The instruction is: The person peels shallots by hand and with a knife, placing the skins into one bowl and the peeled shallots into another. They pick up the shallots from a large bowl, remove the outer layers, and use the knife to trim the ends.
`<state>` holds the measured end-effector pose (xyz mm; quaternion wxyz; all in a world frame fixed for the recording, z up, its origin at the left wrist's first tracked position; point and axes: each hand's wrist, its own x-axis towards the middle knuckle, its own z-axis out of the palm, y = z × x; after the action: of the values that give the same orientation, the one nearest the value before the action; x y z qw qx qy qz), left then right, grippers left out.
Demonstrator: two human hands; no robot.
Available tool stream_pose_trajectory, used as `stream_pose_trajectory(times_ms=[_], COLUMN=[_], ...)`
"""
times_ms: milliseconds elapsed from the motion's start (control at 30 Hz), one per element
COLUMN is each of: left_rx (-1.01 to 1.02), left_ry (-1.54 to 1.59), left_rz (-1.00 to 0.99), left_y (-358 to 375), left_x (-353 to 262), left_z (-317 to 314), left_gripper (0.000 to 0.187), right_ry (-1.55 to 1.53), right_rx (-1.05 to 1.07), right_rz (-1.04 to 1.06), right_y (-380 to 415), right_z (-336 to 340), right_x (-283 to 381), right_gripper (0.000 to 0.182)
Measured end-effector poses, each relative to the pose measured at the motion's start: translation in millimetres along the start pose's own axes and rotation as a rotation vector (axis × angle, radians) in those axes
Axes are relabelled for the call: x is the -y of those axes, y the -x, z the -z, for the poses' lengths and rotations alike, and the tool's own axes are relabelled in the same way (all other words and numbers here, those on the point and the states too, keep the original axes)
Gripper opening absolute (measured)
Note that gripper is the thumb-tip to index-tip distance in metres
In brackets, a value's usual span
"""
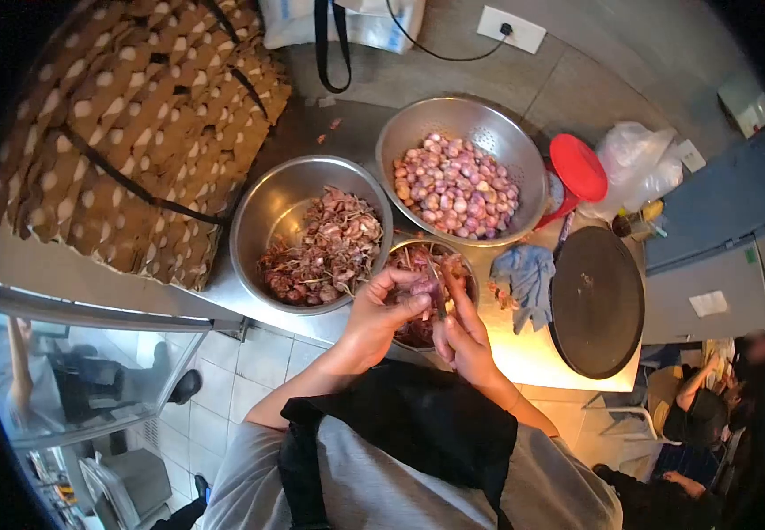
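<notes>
My left hand (381,311) is closed on a purple-pink shallot (423,284), pinched between thumb and fingers. A small knife (437,281) is gripped in my right hand (465,332), its blade up against the shallot. Both hands are over a smaller metal bowl (471,276) that contains reddish skins; they partly cover it. Left of it, a large steel bowl (263,205) holds unpeeled shallots with dry skins and roots. Behind it stands a steel colander (413,132) with many peeled shallots (455,187).
Stacked egg trays (135,132), bound with black straps, rise at the left. Right of the bowls lie a blue cloth (526,278) and a round black tray (597,305). A red lid (579,168) and plastic bags (637,163) are behind. Another person (700,402) sits far right.
</notes>
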<state>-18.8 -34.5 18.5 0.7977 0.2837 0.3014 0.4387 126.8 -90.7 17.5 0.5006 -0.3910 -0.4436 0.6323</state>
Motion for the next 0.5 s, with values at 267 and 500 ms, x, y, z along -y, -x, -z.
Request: stream_pose_trajectory(times_ms=[267,500], left_rx=[0.058,0.126], left_ry=[-0.407,-0.519], left_rz=[-0.125,-0.075], left_y=[-4.1,-2.6], left_x=[11.2,-2.5], left_z=[7.1,16.8], left_gripper=[0.024,0.028], right_ry=[-0.22,-0.357], right_rx=[-0.073,-0.092], right_rz=[-0.064,-0.145], right_y=[-2.4,-4.4], right_z=[3.9,-1.1], right_x=[-10.6,-11.6], right_gripper=[0.041,0.031])
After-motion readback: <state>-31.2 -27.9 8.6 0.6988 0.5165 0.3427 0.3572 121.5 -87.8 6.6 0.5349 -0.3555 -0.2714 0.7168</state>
